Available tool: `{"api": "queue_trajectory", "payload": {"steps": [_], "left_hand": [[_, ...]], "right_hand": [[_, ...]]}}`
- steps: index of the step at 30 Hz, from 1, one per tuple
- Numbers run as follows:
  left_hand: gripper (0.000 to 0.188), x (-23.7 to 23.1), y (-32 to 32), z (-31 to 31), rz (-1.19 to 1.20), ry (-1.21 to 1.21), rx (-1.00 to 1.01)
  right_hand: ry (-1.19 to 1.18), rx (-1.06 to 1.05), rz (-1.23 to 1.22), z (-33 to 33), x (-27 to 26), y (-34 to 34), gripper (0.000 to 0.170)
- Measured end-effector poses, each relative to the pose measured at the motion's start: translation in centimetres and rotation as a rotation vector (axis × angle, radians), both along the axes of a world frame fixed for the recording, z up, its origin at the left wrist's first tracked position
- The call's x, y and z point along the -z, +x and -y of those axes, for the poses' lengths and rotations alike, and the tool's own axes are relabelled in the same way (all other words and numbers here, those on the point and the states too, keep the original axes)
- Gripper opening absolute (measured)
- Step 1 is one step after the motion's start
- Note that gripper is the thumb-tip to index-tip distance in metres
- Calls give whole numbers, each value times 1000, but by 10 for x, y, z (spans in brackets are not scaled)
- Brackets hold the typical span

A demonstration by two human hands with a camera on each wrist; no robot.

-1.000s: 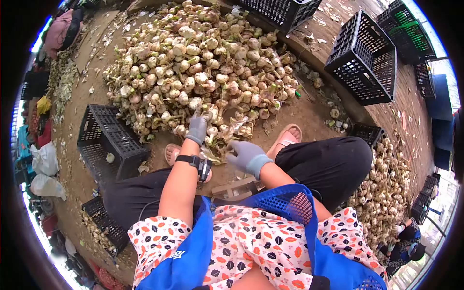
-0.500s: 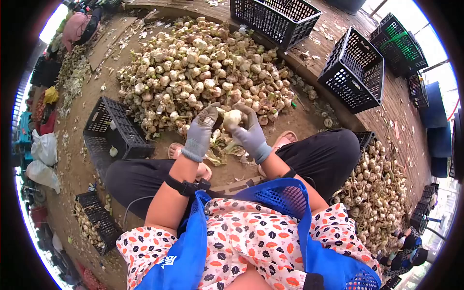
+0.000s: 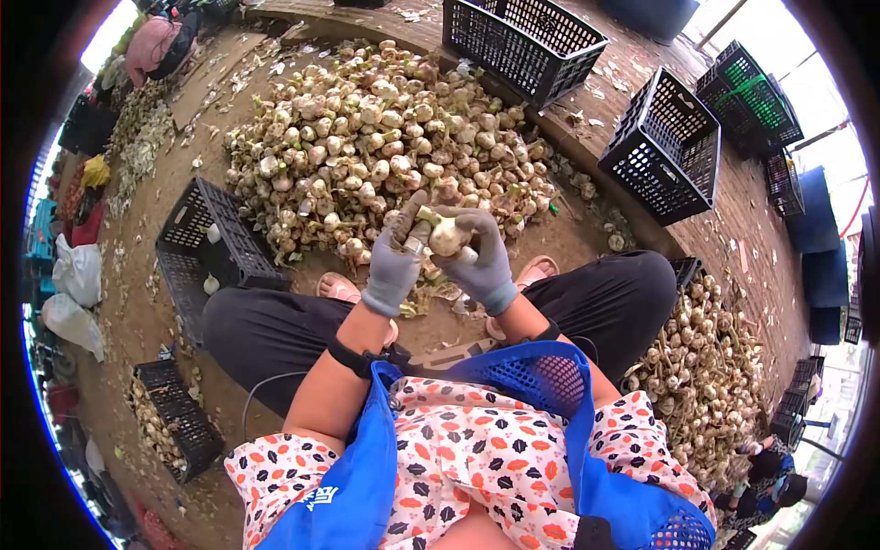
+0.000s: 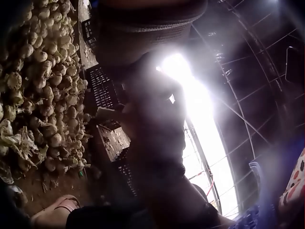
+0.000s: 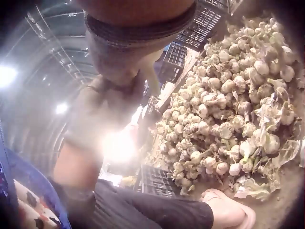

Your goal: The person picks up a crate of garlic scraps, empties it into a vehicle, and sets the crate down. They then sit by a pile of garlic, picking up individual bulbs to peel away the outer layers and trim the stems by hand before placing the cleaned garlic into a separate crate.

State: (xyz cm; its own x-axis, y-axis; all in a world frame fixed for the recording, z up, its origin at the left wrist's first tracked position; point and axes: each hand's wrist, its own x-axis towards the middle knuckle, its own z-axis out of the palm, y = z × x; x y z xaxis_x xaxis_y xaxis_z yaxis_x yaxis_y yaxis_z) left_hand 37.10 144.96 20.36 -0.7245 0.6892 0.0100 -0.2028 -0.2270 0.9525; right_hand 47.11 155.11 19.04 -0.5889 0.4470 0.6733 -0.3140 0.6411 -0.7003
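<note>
In the head view a garlic bulb is held up between both gloved hands, its green-white stem pointing up and left. My right hand grips the bulb from the right, fingers bent over it. My left hand has its thumb and fingers curled at the bulb's stem side, partly hiding that side. Pale stem shows past the dark hands in the left wrist view, and again as a blurred stem in the right wrist view. Beyond the hands lies a big heap of garlic.
A black crate with a few bulbs stands left of the heap. More black crates, one upper centre and one at right, stand beyond. A second garlic pile lies by the right knee. Loose peelings lie between the feet.
My left hand came back from the heap and a garlic bulb came up between both hands. Since then the hands have shifted slightly and the stem has turned up-left.
</note>
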Motion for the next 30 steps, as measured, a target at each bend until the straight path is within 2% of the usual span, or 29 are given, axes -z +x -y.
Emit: {"api": "queue_trajectory", "payload": {"steps": [2, 4, 6, 7, 8, 9, 11, 13, 14, 15, 16, 17, 18, 20, 21, 22, 23, 24, 25, 26, 28, 29, 30], "left_hand": [[40, 1, 0, 2, -115, 54, -16], [43, 3, -1, 6, -143, 19, -8], [46, 3, -2, 8, -174, -12, 2], [46, 3, -2, 9, -296, -3, -38], [45, 4, -2, 9, -418, 7, -79], [45, 4, -3, 11, -415, 8, -83], [33, 4, -10, 12, -652, -75, -126], [25, -5, -4, 10, -893, -128, -212], [25, -4, -1, 10, -891, -132, -215], [26, -2, 1, 11, -820, -115, -92], [27, 0, 3, 10, -747, -96, 29], [25, 11, 9, 9, -378, 6, 77], [25, 8, 6, 9, -374, 1, 76], [25, -2, -6, 9, -914, -396, -129], [26, 0, -12, 12, -1052, -462, -34], [26, 2, -9, 10, -1053, -459, -37], [26, 6, -2, 7, -874, -307, -15], [26, 7, 3, 5, -694, -159, 5], [23, 3, 5, 2, -508, -113, 24], [23, 7, 2, 3, -507, -116, 22], [20, 18, -8, 3, -123, -55, 55], [21, 23, -12, 6, 10, -7, 75], [21, 22, -12, 6, 10, -7, 73]], "right_hand": [[-857, -297, -35, 4, 11, 3, 63], [-908, -357, 60, -4, 1, 9, 61], [-1229, -548, 120, -9, -4, 9, 57], [-1382, -573, 127, -5, -11, 10, 54], [-1381, -573, 133, -6, -16, 11, 54], [-1483, -572, 203, -7, -19, 12, 52], [-1617, -535, 302, -12, -7, 11, 47], [-1569, -489, 325, -15, 2, 9, 46], [-1522, -443, 340, -15, 6, 8, 46], [-1417, -291, 409, -12, -1, 10, 46], [-1419, -292, 413, -12, 1, 10, 46], [-1331, -391, 410, -12, 6, 10, 47], [-1245, -487, 405, -12, 9, 11, 47], [-1327, -469, 463, -14, 14, 9, 46], [-1292, -422, 421, -15, 23, 7, 44], [-1254, -375, 381, -16, 32, 4, 42], [-1090, -305, 392, -17, 40, 2, 43], [-1091, -307, 395, -14, 32, 2, 43], [-968, -243, 416, -9, 18, 2, 44], [-845, -178, 435, -5, 11, 2, 46], [-821, -236, 439, -6, 12, 4, 52], [-915, -304, 366, -2, 12, 2, 55], [-1007, -374, 292, 0, 11, 1, 58]]}}
